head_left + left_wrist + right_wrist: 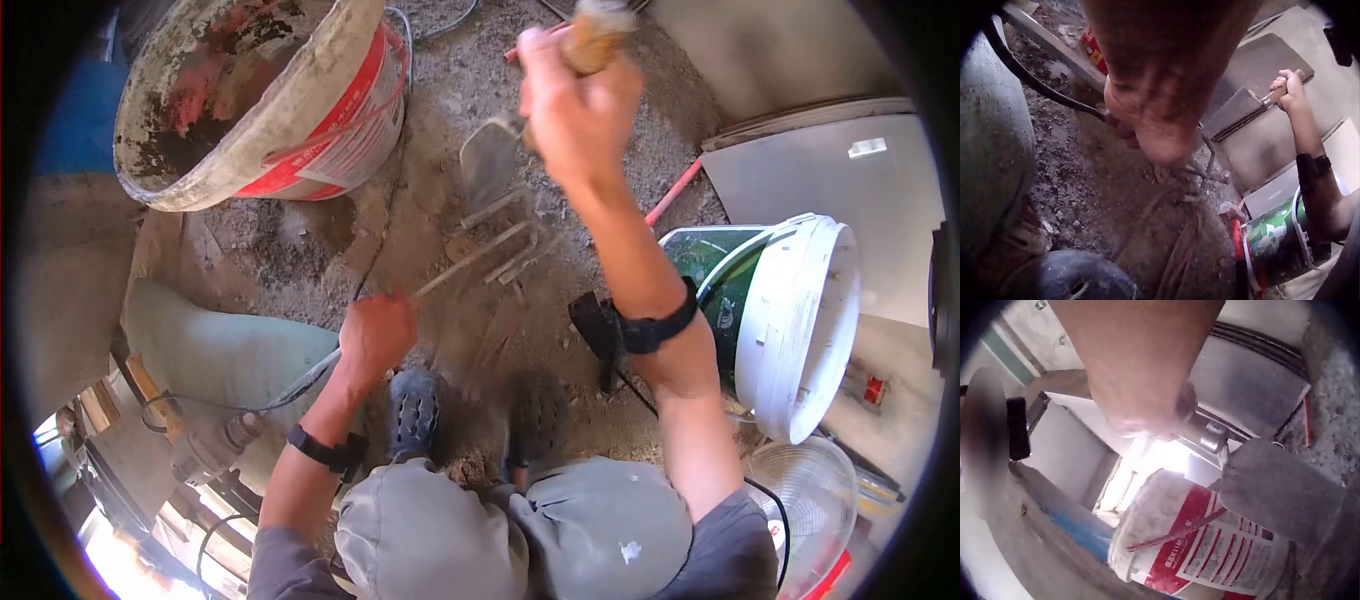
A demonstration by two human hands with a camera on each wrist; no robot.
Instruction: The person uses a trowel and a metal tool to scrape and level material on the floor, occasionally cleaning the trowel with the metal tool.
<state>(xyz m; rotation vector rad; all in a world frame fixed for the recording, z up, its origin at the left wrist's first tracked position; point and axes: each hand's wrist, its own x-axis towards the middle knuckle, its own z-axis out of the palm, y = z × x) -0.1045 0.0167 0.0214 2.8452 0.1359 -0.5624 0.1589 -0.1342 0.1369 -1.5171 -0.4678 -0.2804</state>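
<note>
My left hand point(378, 335) grips the metal shaft of a mixing paddle point(470, 262), whose bent bars reach close over the dirt floor. Behind that hand the shaft runs down to a grey power drill point(210, 450) at lower left. Raised at the top right of the head view, my right hand point(585, 125) holds a trowel by its wooden handle point(598, 40). The trowel's flat grey blade point(1279, 494) shows in full in the right wrist view, held apart from the paddle in the left wrist view. Most of the left fingers are hidden there behind the hand point(1160, 137).
A large mortar-crusted bucket point(350, 140) with a red label tilts at upper left. On the right, a green and white bucket point(790, 310) lies on its side near a fan guard point(810, 490). Black cable point(385, 230) crosses the floor; two shoes point(415, 410) stand below the paddle.
</note>
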